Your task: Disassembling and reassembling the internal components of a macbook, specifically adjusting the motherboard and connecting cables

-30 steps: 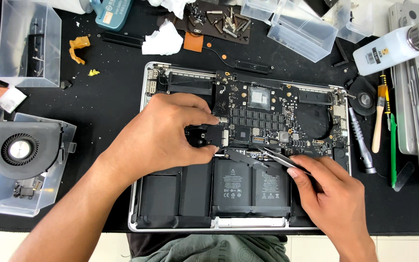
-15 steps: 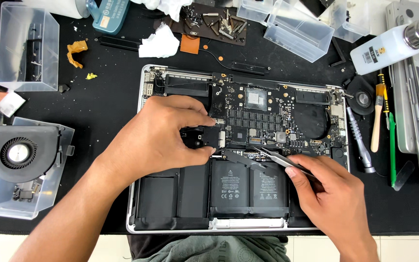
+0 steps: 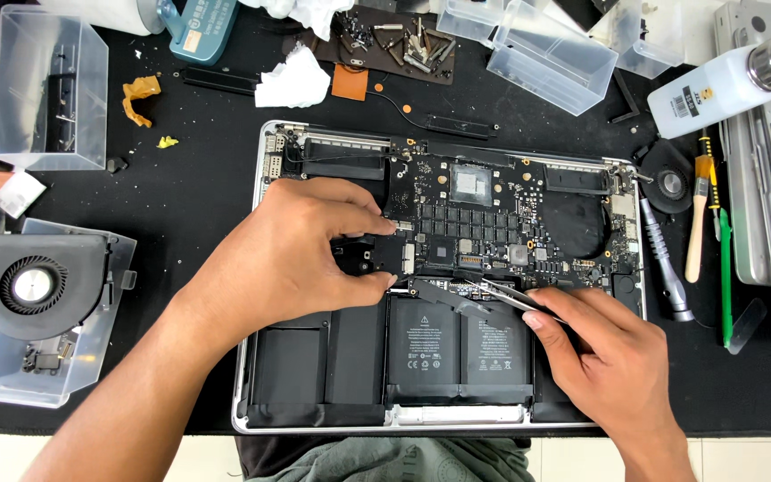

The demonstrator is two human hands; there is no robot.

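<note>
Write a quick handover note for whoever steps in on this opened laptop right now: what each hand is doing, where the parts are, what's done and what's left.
Left hand: pinching a small black component at the left edge of the logic board, thumb and fingers closed on it.
Right hand: holding metal tweezers, tips by the connectors just above the battery.
Laptop: bottom cover off, on the black mat.
Done: one cooling fan is out, sitting in a clear tray at left; loose screws piled at the top.
Left: logic board and battery are in the case. Screwdriver lies right of the laptop.
</note>
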